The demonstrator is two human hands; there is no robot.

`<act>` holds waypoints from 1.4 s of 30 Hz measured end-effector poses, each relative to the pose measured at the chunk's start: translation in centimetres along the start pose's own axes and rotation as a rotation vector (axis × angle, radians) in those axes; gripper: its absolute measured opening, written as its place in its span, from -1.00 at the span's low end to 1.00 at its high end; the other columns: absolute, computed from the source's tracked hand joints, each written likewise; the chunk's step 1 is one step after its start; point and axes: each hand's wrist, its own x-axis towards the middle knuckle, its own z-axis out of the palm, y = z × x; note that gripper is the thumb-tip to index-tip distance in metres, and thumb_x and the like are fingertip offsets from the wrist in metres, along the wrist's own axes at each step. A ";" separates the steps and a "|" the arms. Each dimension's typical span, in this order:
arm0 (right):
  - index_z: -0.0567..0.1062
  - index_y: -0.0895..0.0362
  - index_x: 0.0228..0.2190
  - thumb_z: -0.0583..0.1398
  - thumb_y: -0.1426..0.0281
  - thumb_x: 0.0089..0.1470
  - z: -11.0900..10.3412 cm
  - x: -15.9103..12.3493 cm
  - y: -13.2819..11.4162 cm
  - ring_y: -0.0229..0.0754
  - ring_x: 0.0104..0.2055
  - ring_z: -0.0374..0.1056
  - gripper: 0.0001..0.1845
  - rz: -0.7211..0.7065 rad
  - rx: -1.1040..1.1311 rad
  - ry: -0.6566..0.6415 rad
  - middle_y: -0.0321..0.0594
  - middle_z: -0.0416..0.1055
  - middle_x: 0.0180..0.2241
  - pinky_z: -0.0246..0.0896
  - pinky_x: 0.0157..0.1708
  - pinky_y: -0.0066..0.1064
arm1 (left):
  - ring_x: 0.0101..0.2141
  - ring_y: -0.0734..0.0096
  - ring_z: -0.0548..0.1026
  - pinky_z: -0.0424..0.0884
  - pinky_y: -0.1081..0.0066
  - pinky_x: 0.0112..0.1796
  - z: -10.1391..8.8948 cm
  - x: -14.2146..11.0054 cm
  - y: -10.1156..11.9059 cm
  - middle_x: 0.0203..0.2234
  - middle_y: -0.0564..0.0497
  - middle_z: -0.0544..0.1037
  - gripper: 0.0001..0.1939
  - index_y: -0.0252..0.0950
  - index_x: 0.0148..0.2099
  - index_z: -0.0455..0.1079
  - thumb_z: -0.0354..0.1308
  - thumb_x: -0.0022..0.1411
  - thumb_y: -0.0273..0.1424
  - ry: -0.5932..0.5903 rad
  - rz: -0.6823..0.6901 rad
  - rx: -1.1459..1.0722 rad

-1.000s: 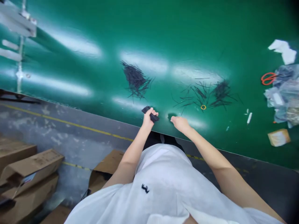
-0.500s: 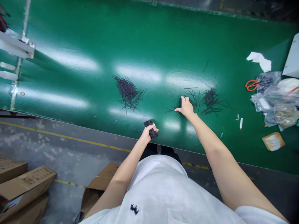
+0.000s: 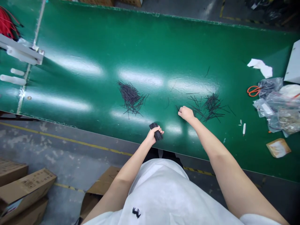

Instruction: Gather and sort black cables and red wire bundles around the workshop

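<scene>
My left hand [image 3: 154,135] is closed round a thick bundle of short, thin black wire-like pieces [image 3: 156,132], just above the table's near edge. To its right, my right hand [image 3: 186,113] is closed low over the green table [image 3: 98,100]. A few dark ends poke out by its fingers, so it seems to grip some black pieces; most of them are hidden. Beside that hand lies a loose pile of black pieces [image 3: 212,104]. A larger pile of the same pieces [image 3: 130,95] sits to the left, and several strays lie scattered between and behind.
On the right lie orange-handled scissors [image 3: 253,91], clear plastic bags [image 3: 276,109], white paper [image 3: 261,67], a small white marker-like stick [image 3: 244,129] and a brown-and-white packet [image 3: 278,147]. A grey metal bar [image 3: 21,50] crosses the left end. Cardboard boxes [image 3: 28,187] stand on the floor.
My right hand has gone from spread fingers to closed over the black pieces. Some strays beside it have shifted. My left hand keeps its bundle; the whole view has tilted slightly.
</scene>
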 end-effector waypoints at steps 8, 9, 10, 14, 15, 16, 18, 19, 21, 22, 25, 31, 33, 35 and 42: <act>0.53 0.17 -0.40 0.17 0.34 0.09 2.1 -4.3 -3.4 -0.24 -0.39 0.39 -0.82 -0.177 0.648 -0.036 -0.24 0.50 -0.45 0.20 -0.36 -0.45 | -0.40 0.40 0.55 0.41 0.36 -0.19 4.2 4.5 -1.8 -0.44 -0.01 0.58 -0.70 -0.33 -0.34 0.34 0.39 -0.09 -0.42 -0.093 0.037 -0.003; 0.53 0.17 -0.40 0.17 0.35 0.08 2.4 -4.8 -3.8 -0.24 -0.41 0.39 -0.83 -0.156 0.724 -0.036 -0.25 0.49 -0.47 0.23 -0.36 -0.44 | -0.45 0.44 0.52 0.40 0.37 -0.24 4.2 4.8 -1.9 -0.49 0.03 0.55 -0.69 -0.34 -0.35 0.35 0.40 -0.10 -0.40 -0.098 0.038 0.009; 0.53 0.16 -0.37 0.16 0.35 0.09 2.7 -5.4 -4.2 -0.25 -0.43 0.41 -0.83 -0.128 0.811 -0.039 -0.25 0.50 -0.47 0.27 -0.35 -0.43 | -0.48 0.46 0.49 0.39 0.39 -0.27 4.1 5.0 -2.1 -0.52 0.05 0.53 -0.68 -0.34 -0.35 0.35 0.41 -0.12 -0.39 -0.096 0.038 0.021; 0.50 0.12 -0.19 0.14 0.39 0.08 3.5 -7.0 -4.5 -0.22 -0.31 0.50 -0.75 -0.069 1.168 -0.051 -0.19 0.55 -0.30 0.42 -0.25 -0.36 | -0.47 0.49 0.48 0.37 0.42 -0.31 3.5 5.1 -2.3 -0.50 0.06 0.52 -0.64 -0.35 -0.33 0.39 0.44 -0.20 -0.39 -0.062 0.069 0.053; 0.48 0.12 -0.16 0.14 0.37 0.08 3.7 -7.4 -4.5 -0.21 -0.27 0.51 -0.73 -0.076 1.225 -0.041 -0.18 0.55 -0.28 0.43 -0.21 -0.34 | -0.45 0.48 0.49 0.37 0.42 -0.31 3.5 5.1 -2.3 -0.48 0.05 0.53 -0.62 -0.36 -0.32 0.40 0.44 -0.21 -0.39 -0.062 0.082 0.071; 0.45 0.11 -0.13 0.15 0.35 0.08 3.9 -7.7 -4.3 -0.20 -0.25 0.51 -0.71 -0.088 1.269 -0.021 -0.18 0.55 -0.27 0.44 -0.18 -0.31 | -0.43 0.47 0.49 0.37 0.41 -0.31 3.5 5.1 -2.2 -0.46 0.04 0.54 -0.61 -0.36 -0.31 0.40 0.45 -0.21 -0.39 -0.068 0.099 0.097; 0.42 0.10 -0.11 0.14 0.28 0.10 4.6 -8.3 -4.0 -0.19 -0.23 0.50 -0.69 -0.087 1.330 0.071 -0.17 0.55 -0.26 0.44 -0.14 -0.26 | -0.42 0.48 0.49 0.38 0.40 -0.29 3.7 5.2 -2.0 -0.44 0.03 0.54 -0.61 -0.37 -0.30 0.40 0.44 -0.19 -0.37 -0.081 0.157 0.146; 0.42 0.10 -0.12 0.14 0.23 0.11 5.0 -8.5 -3.9 -0.19 -0.23 0.50 -0.68 -0.057 1.351 0.144 -0.16 0.54 -0.25 0.44 -0.12 -0.23 | -0.44 0.50 0.48 0.38 0.40 -0.28 3.8 5.2 -1.8 -0.44 0.04 0.53 -0.61 -0.36 -0.29 0.39 0.44 -0.17 -0.36 -0.088 0.201 0.168; 0.41 0.09 -0.11 0.16 0.12 0.11 6.0 -8.9 -3.6 -0.15 -0.17 0.48 -0.61 0.031 1.369 0.287 -0.12 0.52 -0.17 0.41 -0.04 -0.16 | -0.46 0.53 0.46 0.39 0.39 -0.26 4.2 5.2 -1.3 -0.45 0.08 0.50 -0.61 -0.32 -0.23 0.37 0.41 -0.09 -0.32 -0.104 0.334 0.242; 0.40 0.09 -0.09 0.18 0.07 0.09 6.5 -8.9 -3.6 -0.12 -0.10 0.46 -0.55 0.053 1.373 0.318 -0.09 0.49 -0.11 0.38 0.02 -0.12 | -0.45 0.53 0.46 0.40 0.38 -0.23 4.3 5.1 -1.0 -0.43 0.09 0.50 -0.60 -0.29 -0.18 0.37 0.40 -0.05 -0.31 -0.108 0.431 0.306; 0.30 0.05 0.10 0.25 -0.06 0.01 7.5 -8.7 -3.9 -0.01 0.14 0.34 -0.28 -0.072 1.379 0.259 0.02 0.35 0.13 0.23 0.18 -0.03 | -0.29 0.44 0.53 0.42 0.31 -0.08 4.0 5.3 -0.7 -0.26 0.01 0.54 -0.55 -0.22 0.00 0.34 0.33 0.09 -0.25 -0.119 0.772 0.602; 0.01 0.03 0.31 0.30 -0.14 -0.10 7.1 -6.4 -5.4 0.07 0.35 0.08 0.11 -0.358 1.275 0.357 0.06 0.03 0.34 0.01 0.33 0.00 | -0.09 0.23 0.55 0.45 0.19 -0.01 1.2 8.9 -1.8 -0.09 -0.11 0.55 -0.50 -0.19 0.07 0.35 0.27 0.14 -0.10 -0.251 0.975 1.005; -0.02 0.05 0.33 0.28 -0.14 -0.08 6.8 -5.9 -5.9 0.08 0.36 0.05 0.12 -0.381 1.210 0.362 0.06 0.05 0.33 -0.04 0.35 0.02 | -0.04 0.19 0.53 0.44 0.18 0.01 0.5 10.0 -2.2 -0.06 -0.13 0.55 -0.49 -0.20 0.02 0.39 0.29 0.10 -0.07 -0.259 0.957 1.030; -0.03 0.04 0.33 0.26 -0.15 -0.05 6.5 -6.1 -6.4 0.08 0.36 0.04 0.10 -0.385 1.140 0.346 0.04 0.08 0.32 -0.06 0.36 0.04 | -0.05 0.16 0.53 0.43 0.18 0.02 0.3 10.3 -2.3 -0.09 -0.11 0.56 -0.48 -0.21 -0.05 0.43 0.35 0.01 -0.05 -0.267 0.905 0.992; 0.02 -0.02 0.31 0.03 -0.17 0.14 5.8 -7.2 -6.4 -0.01 0.31 0.14 -0.14 -0.154 1.212 0.371 -0.04 0.09 0.32 0.18 0.22 -0.13 | -0.23 0.35 0.51 0.40 0.29 -0.03 4.7 5.3 0.2 -0.33 0.02 0.48 -0.57 -0.21 -0.11 0.42 0.43 0.00 -0.22 -0.153 0.618 0.310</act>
